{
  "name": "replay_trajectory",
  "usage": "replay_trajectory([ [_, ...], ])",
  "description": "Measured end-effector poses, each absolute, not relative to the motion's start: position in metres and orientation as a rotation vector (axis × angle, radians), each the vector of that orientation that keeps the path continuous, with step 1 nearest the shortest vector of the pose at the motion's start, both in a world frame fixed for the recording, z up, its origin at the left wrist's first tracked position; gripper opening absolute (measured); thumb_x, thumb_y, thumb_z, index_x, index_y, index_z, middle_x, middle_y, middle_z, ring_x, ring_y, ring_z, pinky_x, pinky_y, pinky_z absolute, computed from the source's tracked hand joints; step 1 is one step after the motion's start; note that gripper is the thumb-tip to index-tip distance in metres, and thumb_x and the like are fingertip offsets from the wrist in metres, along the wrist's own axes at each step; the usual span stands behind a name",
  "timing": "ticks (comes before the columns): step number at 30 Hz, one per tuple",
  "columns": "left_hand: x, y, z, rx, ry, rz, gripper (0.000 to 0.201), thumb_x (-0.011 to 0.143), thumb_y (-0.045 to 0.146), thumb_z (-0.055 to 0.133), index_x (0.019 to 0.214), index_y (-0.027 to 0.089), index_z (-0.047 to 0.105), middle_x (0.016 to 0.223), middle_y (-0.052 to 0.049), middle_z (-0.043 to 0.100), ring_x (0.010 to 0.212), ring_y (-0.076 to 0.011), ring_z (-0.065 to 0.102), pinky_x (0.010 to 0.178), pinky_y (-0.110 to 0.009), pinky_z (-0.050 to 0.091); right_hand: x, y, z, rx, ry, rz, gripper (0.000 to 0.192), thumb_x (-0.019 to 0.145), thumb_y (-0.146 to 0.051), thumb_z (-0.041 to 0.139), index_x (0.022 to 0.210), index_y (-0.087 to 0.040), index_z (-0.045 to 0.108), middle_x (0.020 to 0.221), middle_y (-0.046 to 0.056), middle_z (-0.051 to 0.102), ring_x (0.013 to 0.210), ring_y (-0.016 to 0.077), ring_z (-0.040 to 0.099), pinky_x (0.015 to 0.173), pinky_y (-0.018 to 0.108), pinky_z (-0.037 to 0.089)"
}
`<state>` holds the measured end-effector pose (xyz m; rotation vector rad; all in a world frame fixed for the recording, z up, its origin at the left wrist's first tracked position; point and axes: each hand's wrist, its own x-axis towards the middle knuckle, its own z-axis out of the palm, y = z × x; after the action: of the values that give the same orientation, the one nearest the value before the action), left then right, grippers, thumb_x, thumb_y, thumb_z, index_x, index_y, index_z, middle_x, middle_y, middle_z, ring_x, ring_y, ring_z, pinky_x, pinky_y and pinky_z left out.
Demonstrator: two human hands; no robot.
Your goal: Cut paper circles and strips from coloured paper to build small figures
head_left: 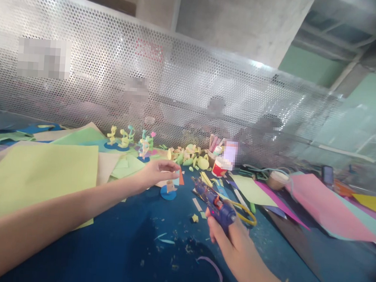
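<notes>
My right hand (229, 242) is wrapped round the handle of a dark blue glue gun (216, 203), its nozzle pointing away and to the left. A yellow cord curves behind the gun. Stretched forward over the table, my left hand (160, 173) has loosely curved fingers with a gap to the thumb, and I see nothing between them. Just below its fingertips a small tan paper piece (171, 186) stands on a blue paper disc (168, 193). A yellow paper star (195, 218) lies left of my right hand.
Several small paper figures (123, 138) stand on discs at the back, beside a pile of yellow-green pieces (190, 154). A red and white cup (219, 167) is behind the gun. Coloured sheets (334, 207) lie right, a large yellow-green sheet (44, 174) left. A perforated metal screen (179, 84) borders the table.
</notes>
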<state>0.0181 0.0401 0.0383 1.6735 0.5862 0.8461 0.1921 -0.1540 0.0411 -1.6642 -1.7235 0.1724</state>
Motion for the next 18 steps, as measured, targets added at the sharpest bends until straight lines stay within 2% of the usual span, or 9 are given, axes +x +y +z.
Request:
replay_trajectory([
  [3, 0.012, 0.041, 0.036, 1.663, 0.48, 0.798, 0.033, 0.067, 0.03, 0.071, 0.096, 0.017, 0.063, 0.106, -0.008, 0.062, 0.105, -0.0219, 0.053, 0.087, -0.033, 0.042, 0.184, -0.147, 0.04, -1.587, -1.678, 0.328, 0.029, 0.09, -0.042, 0.035, 0.09, -0.021, 0.054, 0.064, 0.0, 0.052, 0.056, 0.0156, 0.055, 0.061, 0.03, 0.05],
  [8, 0.005, 0.041, 0.033, 1.634, 0.383, 0.74, 0.028, 0.071, 0.025, 0.067, 0.097, 0.016, 0.059, 0.103, -0.008, 0.062, 0.097, -0.0201, 0.056, 0.083, -0.033, 0.043, 0.169, -0.132, 0.04, -1.497, -1.47, 0.623, 0.035, 0.086, -0.051, 0.039, 0.098, -0.019, 0.048, 0.066, -0.002, 0.049, 0.044, 0.012, 0.05, 0.046, 0.027, 0.05],
  [13, 0.003, 0.041, 0.031, 1.638, 0.388, 0.735, 0.019, 0.076, 0.029, 0.062, 0.09, 0.016, 0.058, 0.088, -0.003, 0.061, 0.079, -0.0139, 0.057, 0.073, -0.027, 0.041, 0.161, -0.125, 0.037, -1.512, -1.396, 0.634, 0.042, 0.082, -0.058, 0.041, 0.096, -0.019, 0.048, 0.062, -0.004, 0.045, 0.039, 0.0111, 0.046, 0.038, 0.026, 0.045],
  [18, 0.002, 0.042, 0.029, 1.625, 0.439, 0.747, 0.021, 0.074, 0.032, 0.064, 0.086, 0.016, 0.057, 0.082, -0.002, 0.059, 0.077, -0.0135, 0.056, 0.072, -0.026, 0.041, 0.161, -0.127, 0.027, -1.48, -1.351, 0.631, 0.044, 0.081, -0.057, 0.043, 0.1, -0.018, 0.049, 0.061, -0.004, 0.046, 0.038, 0.0099, 0.045, 0.036, 0.024, 0.044],
])
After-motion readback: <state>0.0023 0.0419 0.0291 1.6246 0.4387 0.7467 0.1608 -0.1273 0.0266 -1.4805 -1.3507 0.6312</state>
